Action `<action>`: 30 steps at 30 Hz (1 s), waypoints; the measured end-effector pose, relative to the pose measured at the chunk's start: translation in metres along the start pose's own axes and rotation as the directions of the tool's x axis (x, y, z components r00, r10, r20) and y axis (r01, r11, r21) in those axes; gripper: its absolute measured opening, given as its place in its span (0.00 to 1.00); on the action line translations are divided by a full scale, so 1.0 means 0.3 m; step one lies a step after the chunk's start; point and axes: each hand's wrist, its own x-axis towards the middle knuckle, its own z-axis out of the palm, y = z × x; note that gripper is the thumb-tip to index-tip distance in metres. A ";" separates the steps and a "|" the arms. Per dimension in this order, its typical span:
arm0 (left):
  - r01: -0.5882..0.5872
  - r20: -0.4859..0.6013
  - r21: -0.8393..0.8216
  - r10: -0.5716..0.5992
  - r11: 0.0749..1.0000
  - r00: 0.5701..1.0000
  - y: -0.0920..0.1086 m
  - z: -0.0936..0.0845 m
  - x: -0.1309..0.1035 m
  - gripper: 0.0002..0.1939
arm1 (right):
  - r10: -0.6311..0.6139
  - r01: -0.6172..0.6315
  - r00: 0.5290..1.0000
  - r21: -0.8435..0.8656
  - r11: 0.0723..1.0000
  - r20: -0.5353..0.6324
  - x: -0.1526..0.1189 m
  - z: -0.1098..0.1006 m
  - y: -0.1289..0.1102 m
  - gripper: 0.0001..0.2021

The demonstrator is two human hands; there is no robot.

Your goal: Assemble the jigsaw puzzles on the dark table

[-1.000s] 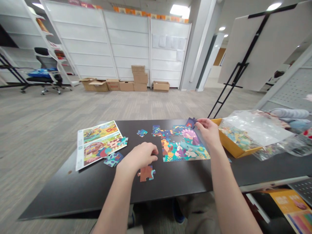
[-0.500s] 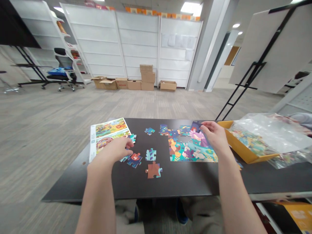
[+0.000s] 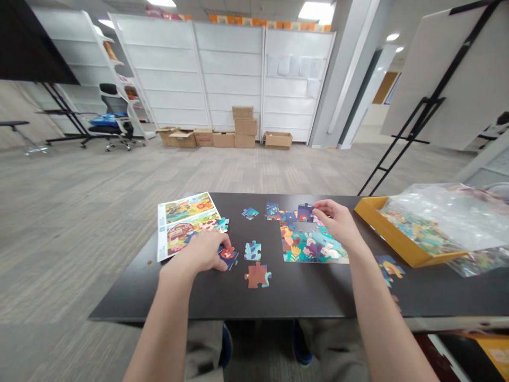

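My right hand [image 3: 333, 217] pinches a dark blue puzzle piece [image 3: 305, 213] with a red figure, held at the top of the partly joined puzzle [image 3: 314, 245], which shows rabbits and yellow plants. My left hand [image 3: 205, 250] has its fingers apart over a dark piece with a red figure [image 3: 228, 257], beside the printed picture sheet [image 3: 184, 206]. Between the hands lie a blue piece [image 3: 250, 213], a teal leafy piece [image 3: 253, 251] and a brown piece [image 3: 258, 276], apart from one another.
A yellow box [image 3: 401, 239] of pieces, partly under a clear plastic bag [image 3: 441, 212], stands at the right of the black table [image 3: 310, 294]. More pieces [image 3: 389, 268] lie beside my right forearm.
My right hand has moved left with the dark blue piece along the puzzle's top. My left hand has shifted onto the dark piece with the red figure. The view has turned slightly.
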 end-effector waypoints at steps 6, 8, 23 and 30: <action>-0.050 -0.051 -0.232 0.040 0.972 0.998 -0.031 0.029 0.013 0.18 | -0.010 0.011 0.999 0.033 0.999 -0.045 0.002 -0.036 0.011 0.13; -0.089 -0.057 -0.364 0.073 0.927 0.996 -0.045 0.029 0.013 0.14 | -0.010 0.012 0.998 0.047 0.999 -0.056 0.001 -0.045 0.012 0.14; -0.264 -0.260 -0.711 0.105 0.652 0.960 0.151 0.011 0.129 0.14 | 0.015 -0.009 0.998 0.104 0.995 -0.063 -0.005 -0.044 0.010 0.13; -0.269 -0.281 -0.749 0.077 0.606 0.957 0.218 0.046 0.216 0.12 | -0.003 0.005 1.000 0.080 0.997 -0.030 -0.013 -0.028 0.023 0.11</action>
